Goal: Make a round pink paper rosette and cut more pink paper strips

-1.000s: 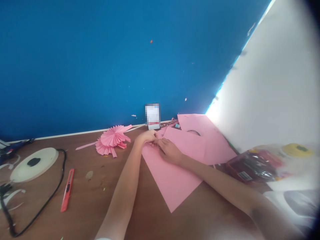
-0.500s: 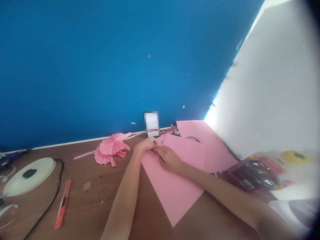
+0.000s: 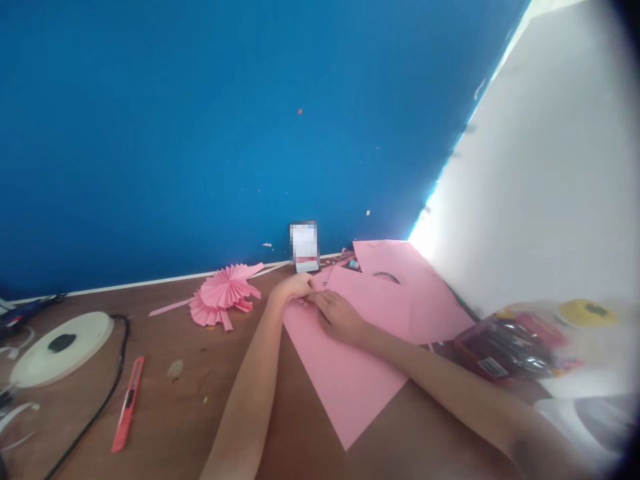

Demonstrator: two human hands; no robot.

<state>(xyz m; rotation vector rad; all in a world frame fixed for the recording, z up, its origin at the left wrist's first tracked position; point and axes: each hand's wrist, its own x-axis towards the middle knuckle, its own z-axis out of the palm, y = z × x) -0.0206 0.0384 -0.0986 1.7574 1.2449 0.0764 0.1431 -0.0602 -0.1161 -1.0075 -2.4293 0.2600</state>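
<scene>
A large pink paper sheet [image 3: 350, 387] lies on the brown table, one corner pointing toward me. At its far end, my left hand [image 3: 296, 288] is bent at the wrist with its fingers closed on the paper's edge. My right hand [image 3: 340, 317] rests over the sheet, its fingers together and pinching at the same edge, touching the left fingertips. Just what lies between the fingertips is partly hidden. To the left of my hands sit pink pleated paper fans [image 3: 225, 295].
A red box cutter [image 3: 129, 403], a black cable [image 3: 113, 387] and a round white disc [image 3: 65, 348] lie at left. A phone-like device [image 3: 304, 245] leans at the blue wall. More pink paper [image 3: 435, 300] and a plastic-wrapped package [image 3: 505, 350] are at right.
Both hands stay in nearly the same place at the paper's far edge. The view has shifted very slightly.
</scene>
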